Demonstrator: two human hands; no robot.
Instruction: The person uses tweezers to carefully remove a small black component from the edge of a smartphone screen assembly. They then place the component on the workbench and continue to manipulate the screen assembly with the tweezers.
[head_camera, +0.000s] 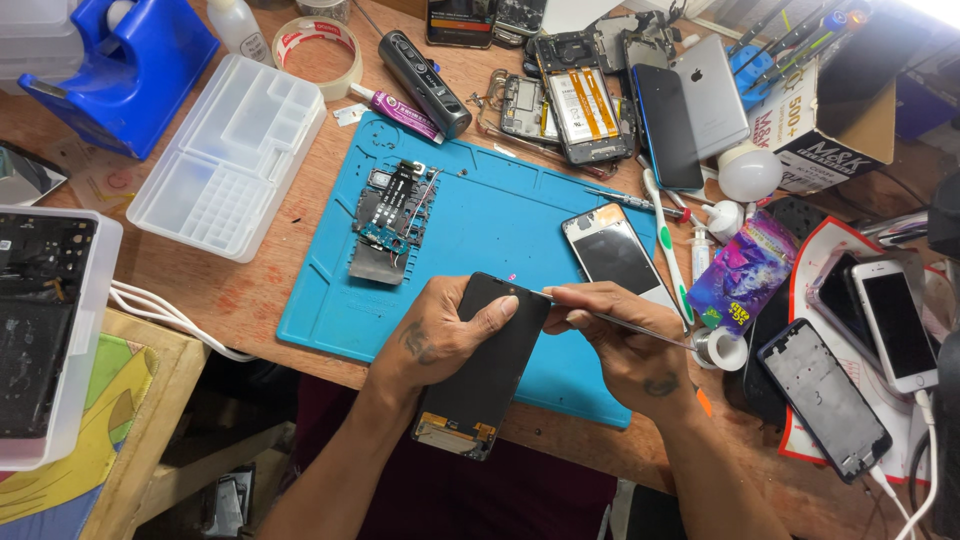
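My left hand (435, 335) grips a black phone screen panel (488, 372) from its left side, thumb across the upper edge, over the near edge of a blue work mat (480, 215). My right hand (625, 335) pinches thin metal tweezers (640, 328), whose tip touches the panel's upper right edge. A tiny pink speck lies on the mat just above the panel. On the mat's left lies a phone circuit board assembly (393, 215); on its right lies a phone frame with dark glass (615, 255).
A clear plastic parts tray (230, 150), a blue holder (130, 70) and a tape roll (320, 50) sit at the back left. Several opened phones (585, 100) lie at the back, more phones (825, 395) and a cardboard box (830, 130) on the right.
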